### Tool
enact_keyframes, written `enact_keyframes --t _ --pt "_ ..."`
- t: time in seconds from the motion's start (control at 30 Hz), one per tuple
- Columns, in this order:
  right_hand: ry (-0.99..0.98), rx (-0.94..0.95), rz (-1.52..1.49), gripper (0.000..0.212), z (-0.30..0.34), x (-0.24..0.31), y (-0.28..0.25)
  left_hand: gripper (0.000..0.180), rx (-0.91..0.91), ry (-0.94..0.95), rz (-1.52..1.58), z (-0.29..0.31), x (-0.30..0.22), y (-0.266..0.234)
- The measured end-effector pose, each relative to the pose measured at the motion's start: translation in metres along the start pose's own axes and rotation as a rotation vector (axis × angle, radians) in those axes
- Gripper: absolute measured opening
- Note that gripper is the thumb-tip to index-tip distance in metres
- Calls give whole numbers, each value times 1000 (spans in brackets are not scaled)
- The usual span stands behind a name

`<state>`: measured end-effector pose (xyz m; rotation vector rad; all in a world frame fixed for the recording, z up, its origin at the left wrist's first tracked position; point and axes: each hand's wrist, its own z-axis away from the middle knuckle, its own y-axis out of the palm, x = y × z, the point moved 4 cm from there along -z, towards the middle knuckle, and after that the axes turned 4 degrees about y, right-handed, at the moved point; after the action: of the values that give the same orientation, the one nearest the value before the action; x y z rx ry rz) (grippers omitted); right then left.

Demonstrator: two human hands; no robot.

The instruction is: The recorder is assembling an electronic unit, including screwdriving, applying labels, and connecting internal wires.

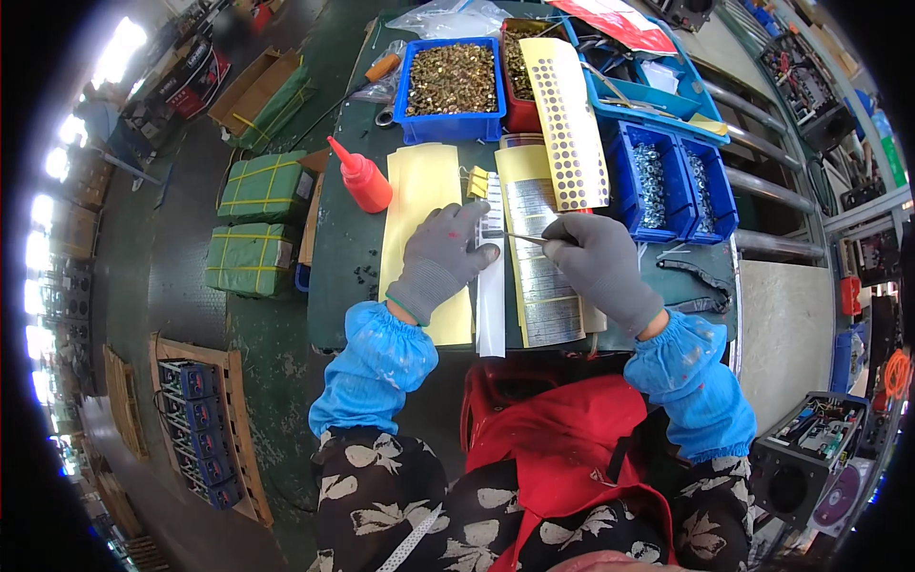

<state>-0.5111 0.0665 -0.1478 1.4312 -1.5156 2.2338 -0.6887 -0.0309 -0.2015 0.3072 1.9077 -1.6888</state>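
A long white strip (491, 305) lies in front of me with small dark pieces (493, 227) along its upper part. My left hand (438, 253), in a grey glove, holds the strip at its left edge, thumb and forefinger on it. In my right hand (599, 265), also gloved, is a thin metal pointed tool (526, 237), perhaps tweezers, its tip at the dark pieces. A yellow clip (479, 183) sits at the strip's far end. Under my left hand lies a yellow paper sheet (419, 176); right of the strip is a yellow-edged sheet with silver labels (543, 286).
A red squeeze bottle (365, 181) stands at left. Behind are a blue bin of brass-coloured parts (410, 122), a sheet of round dark stickers (545, 71) and a blue toolbox (701, 95). Blue bins of screws (681, 229) and black-handled pliers (710, 286) are at right.
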Motion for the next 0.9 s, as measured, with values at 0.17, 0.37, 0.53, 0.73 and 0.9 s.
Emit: enact_keyframes --t 0.17,0.37,0.53,0.73,0.9 --pt "13 -60 -130 19 35 -8 -31 57 -59 67 140 -9 8 9" --pt "-89 -357 -278 19 154 -56 -111 55 60 155 454 -22 -7 9" --pt "113 -682 -539 22 330 -106 -174 49 -26 290 242 -8 -98 -12" --pt "601 -1572 -595 17 593 -139 -202 37 597 843 503 48 -369 116" --pt "673 -2097 -379 11 761 -193 -232 38 204 1462 557 101 -549 158"
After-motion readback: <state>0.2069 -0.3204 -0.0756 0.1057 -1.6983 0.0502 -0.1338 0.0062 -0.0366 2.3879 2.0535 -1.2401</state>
